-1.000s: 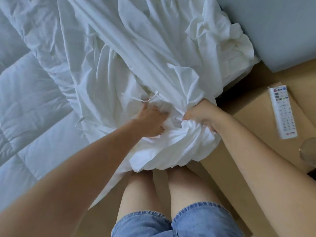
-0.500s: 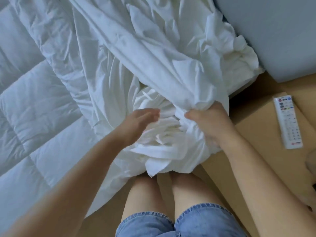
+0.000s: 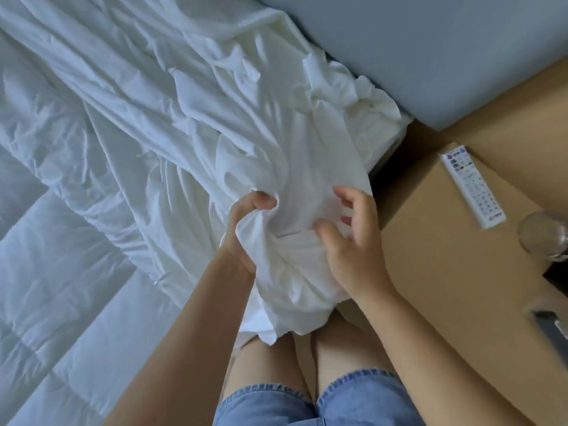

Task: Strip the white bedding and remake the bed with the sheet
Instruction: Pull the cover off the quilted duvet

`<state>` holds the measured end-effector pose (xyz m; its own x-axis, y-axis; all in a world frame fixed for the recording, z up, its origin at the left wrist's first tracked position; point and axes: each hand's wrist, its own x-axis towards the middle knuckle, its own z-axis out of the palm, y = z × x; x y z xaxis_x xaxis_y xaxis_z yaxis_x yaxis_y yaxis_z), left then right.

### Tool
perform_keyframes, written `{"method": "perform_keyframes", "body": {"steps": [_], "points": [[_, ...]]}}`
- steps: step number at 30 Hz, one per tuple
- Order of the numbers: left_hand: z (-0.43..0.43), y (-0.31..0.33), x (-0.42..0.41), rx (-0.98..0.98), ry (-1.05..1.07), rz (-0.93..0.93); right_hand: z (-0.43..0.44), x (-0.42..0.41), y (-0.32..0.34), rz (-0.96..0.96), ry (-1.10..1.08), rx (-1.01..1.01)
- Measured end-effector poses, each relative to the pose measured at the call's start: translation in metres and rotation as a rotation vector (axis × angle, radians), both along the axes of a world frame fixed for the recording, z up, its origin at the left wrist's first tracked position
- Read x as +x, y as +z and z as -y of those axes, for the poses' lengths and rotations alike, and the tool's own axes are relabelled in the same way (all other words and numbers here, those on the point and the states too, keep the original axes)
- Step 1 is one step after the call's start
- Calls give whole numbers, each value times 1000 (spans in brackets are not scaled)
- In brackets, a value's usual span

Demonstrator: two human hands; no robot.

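Left hand (image 3: 244, 232): fingers curled tight round gathered fold of white sheet (image 3: 215, 118), thumb on top, firm grip. Right hand (image 3: 353, 244): fingers spread, loosely bent, tips touching sheet, gripping nothing.

Sheet: crumpled, bunched at frame centre over bed edge and knees, trailing across bed toward 11 o'clock, heaped at 1 o'clock against grey padded headboard (image 3: 430, 41).

Quilted duvet (image 3: 46, 272) at 9 o'clock, beneath sheet.

Wooden bench (image 3: 430, 241) at 3 o'clock carries white remote (image 3: 473, 186); glass (image 3: 544, 235) near remote, at right edge.

Denim shorts (image 3: 353, 404) at 6 o'clock.
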<state>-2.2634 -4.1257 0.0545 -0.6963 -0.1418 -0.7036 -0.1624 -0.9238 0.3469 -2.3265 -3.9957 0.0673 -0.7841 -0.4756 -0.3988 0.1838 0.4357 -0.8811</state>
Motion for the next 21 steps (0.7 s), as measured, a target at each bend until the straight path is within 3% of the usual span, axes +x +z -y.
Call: {"method": "perform_keyframes", "body": {"steps": [3, 4, 7, 9, 13, 18, 21], "points": [[13, -4, 4, 50, -89, 10, 7, -7, -12, 80, 397, 168], [16, -6, 4, -15, -108, 50, 9, -7, -12, 22, 386, 200], [14, -4, -3, -149, -168, 88, 5, -18, -7, -286, -57, 144], [8, -1, -11, -203, -251, 132, 2, -20, 4, -468, -136, 139], [2, -4, -22, -300, -221, 42, 3, 1, 15, -412, 322, 183], [8, -6, -6, -326, -83, -124, -9, 3, 18, -512, 487, 496], [5, -5, -4, -328, -10, -89, -4, 7, 23, -409, 688, 423]]}}
